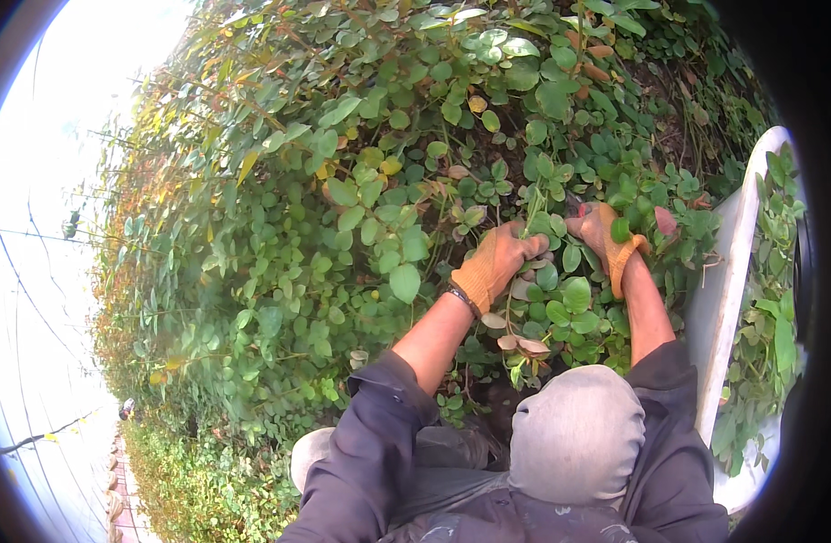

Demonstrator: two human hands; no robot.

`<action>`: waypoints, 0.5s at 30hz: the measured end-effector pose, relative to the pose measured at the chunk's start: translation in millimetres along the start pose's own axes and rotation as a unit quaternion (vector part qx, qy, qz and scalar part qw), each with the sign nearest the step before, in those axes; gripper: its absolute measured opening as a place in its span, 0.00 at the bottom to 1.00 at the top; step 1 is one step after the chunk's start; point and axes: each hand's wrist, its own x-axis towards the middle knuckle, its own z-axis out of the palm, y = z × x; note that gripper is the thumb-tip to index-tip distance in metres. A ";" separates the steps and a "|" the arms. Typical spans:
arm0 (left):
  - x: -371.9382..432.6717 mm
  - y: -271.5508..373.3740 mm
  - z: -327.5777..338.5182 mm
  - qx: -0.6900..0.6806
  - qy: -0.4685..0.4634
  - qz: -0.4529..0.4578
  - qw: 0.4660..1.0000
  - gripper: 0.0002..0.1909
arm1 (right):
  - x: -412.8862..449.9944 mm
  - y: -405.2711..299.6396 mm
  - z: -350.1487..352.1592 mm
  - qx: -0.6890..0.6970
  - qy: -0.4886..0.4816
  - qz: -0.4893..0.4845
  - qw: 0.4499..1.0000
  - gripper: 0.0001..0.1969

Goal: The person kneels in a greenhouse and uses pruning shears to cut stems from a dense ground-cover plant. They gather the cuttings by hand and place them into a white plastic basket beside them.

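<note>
My left hand (502,261), in an orange knit work glove, is closed around thin green leafy stems (536,203) in the middle of the view. Just right of it is my right hand (600,234), in a matching glove whose cuff is loose at the wrist. It is closed on a tool with a bit of red handle (582,210); leaves and fingers hide most of it, so its kind cannot be told. Rose-like foliage surrounds both hands, and a drooping stem with dry, pinkish leaves (524,344) hangs below my left hand.
Dense leafy bushes (273,224) fill the left and centre. At the right stands a white container (734,298) with cut-looking leafy stems (761,339) inside its rim. My knee in grey cloth (578,434) is close below my hands. A brick-edged path (125,495) shows at the lower left.
</note>
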 end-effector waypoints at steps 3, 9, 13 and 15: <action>-15.3 13.1 -9.2 0.065 -0.037 -0.027 0.997 0.22 | -31.9 -17.6 -11.3 0.206 -0.014 0.205 0.957 0.14; -101.3 60.5 -48.2 0.065 -0.056 -0.061 0.994 0.22 | -101.6 -89.8 -72.7 0.425 -0.045 0.186 0.885 0.20; -159.7 86.1 -68.6 0.023 -0.021 -0.034 0.999 0.24 | -133.5 -119.7 -118.3 0.528 0.031 0.024 0.848 0.27; -185.0 92.1 -74.0 -0.025 0.009 -0.020 0.999 0.19 | -133.0 -128.9 -127.0 0.610 0.162 -0.080 0.772 0.26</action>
